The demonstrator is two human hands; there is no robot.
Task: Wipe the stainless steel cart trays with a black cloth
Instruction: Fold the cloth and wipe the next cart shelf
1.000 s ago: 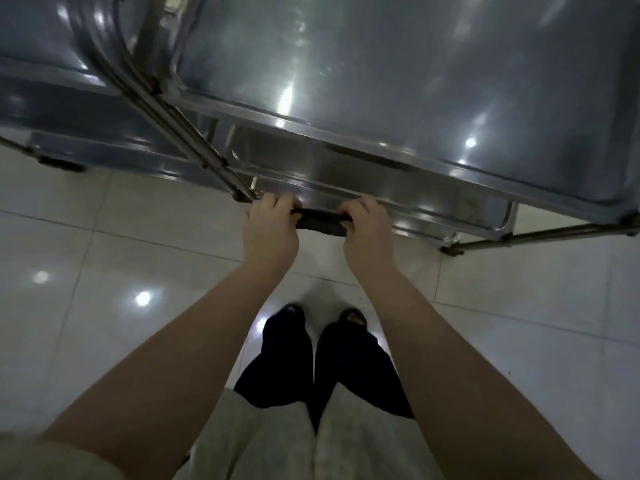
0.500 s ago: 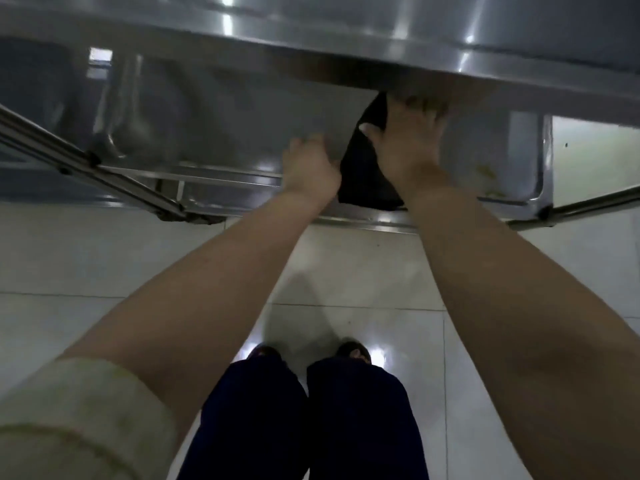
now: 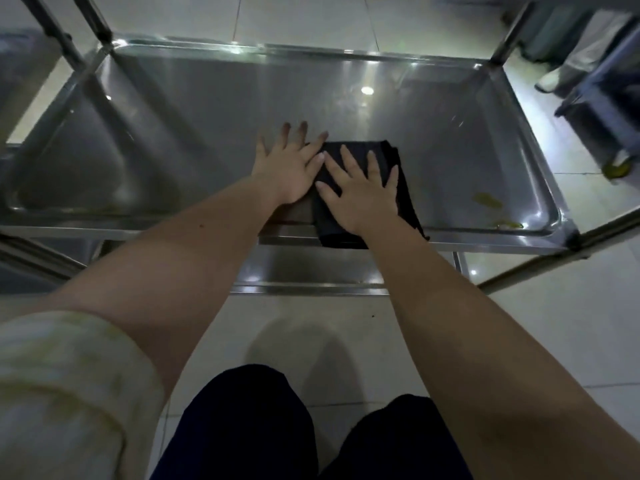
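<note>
A stainless steel cart tray lies below me, wide and shallow with a raised rim. A folded black cloth sits on the tray near its front rim, and its near end hangs over the rim. My right hand presses flat on the cloth with fingers spread. My left hand lies flat on the bare steel just left of the cloth, its thumb side touching the cloth's edge. Yellowish smears mark the tray's front right corner.
A lower tray of the same cart shows beneath the front rim. Slanted cart posts rise at the corners. Another steel cart stands at the left. A blue frame and a white shoe are at the far right on the tiled floor.
The view rose from under the cart to above the tray. Both hands brought the cloth up from the lower rim and now lie flat on the tray surface.
</note>
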